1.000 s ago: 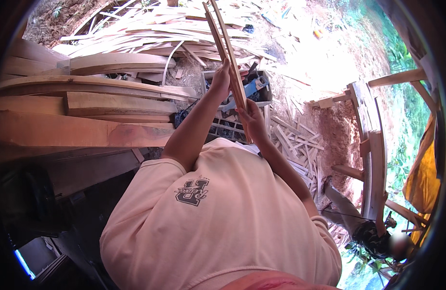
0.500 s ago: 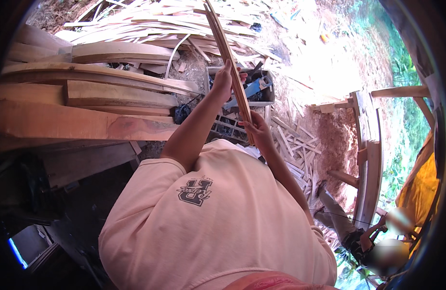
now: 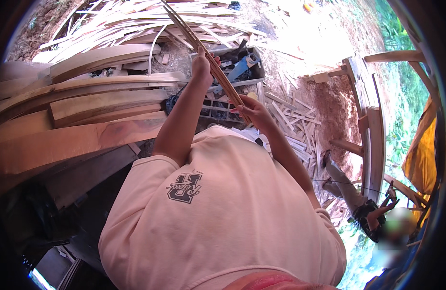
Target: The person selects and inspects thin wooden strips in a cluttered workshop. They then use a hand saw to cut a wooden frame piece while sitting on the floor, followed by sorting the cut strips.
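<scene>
Wooden strips (image 3: 227, 86) in both hands (image 3: 201, 65) (image 3: 255, 112)

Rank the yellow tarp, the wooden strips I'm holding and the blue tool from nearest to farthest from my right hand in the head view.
From your right hand:
1. Wooden strips: in its grasp.
2. Blue tool: ahead, slightly left.
3. Yellow tarp: far right.

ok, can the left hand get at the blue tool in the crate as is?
Probably not without letting go: the left hand is closed around wooden strips. Otherwise the way looks fairly free, the blue tool lying exposed in the crate.
</scene>
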A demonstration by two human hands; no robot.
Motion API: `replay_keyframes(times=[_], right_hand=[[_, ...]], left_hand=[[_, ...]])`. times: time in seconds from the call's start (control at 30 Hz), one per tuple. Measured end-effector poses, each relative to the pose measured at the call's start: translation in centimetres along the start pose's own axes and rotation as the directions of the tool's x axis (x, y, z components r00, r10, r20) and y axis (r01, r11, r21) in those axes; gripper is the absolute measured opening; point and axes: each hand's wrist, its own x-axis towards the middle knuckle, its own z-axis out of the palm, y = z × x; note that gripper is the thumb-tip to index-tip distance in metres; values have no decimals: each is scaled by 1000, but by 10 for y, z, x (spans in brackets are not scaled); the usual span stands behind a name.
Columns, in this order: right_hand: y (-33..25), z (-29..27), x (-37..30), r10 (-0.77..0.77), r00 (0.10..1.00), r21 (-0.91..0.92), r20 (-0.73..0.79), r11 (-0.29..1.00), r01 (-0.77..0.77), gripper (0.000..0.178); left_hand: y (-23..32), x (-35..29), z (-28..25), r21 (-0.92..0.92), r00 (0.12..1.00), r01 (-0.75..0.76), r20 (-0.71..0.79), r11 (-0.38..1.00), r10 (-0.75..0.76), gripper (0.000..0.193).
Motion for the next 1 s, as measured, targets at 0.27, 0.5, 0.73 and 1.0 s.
replay_keyframes(times=[0.27, 0.5, 0.73, 1.0], right_hand=[[18, -19, 1, 63, 998, -35, 18, 997, -62, 53], [47, -25, -3, 59, 998, -13, 9, 998, -59, 46], [55, -23, -8, 2, 1000, -118, -14, 993, -4, 49], [42, -28, -18, 66, 998, -239, 6, 969, -63, 51]], left_hand=[[-14, -1, 3, 41, 1000, -15, -13, 999, 16, 44], [-26, 2, -24, 16, 992, 61, 106, 998, -62, 42], [-28, -20, -23, -14, 997, -8, 83, 1000, 9, 60], [-29, -32, -8, 58, 999, 7, 35, 998, -9, 48]])
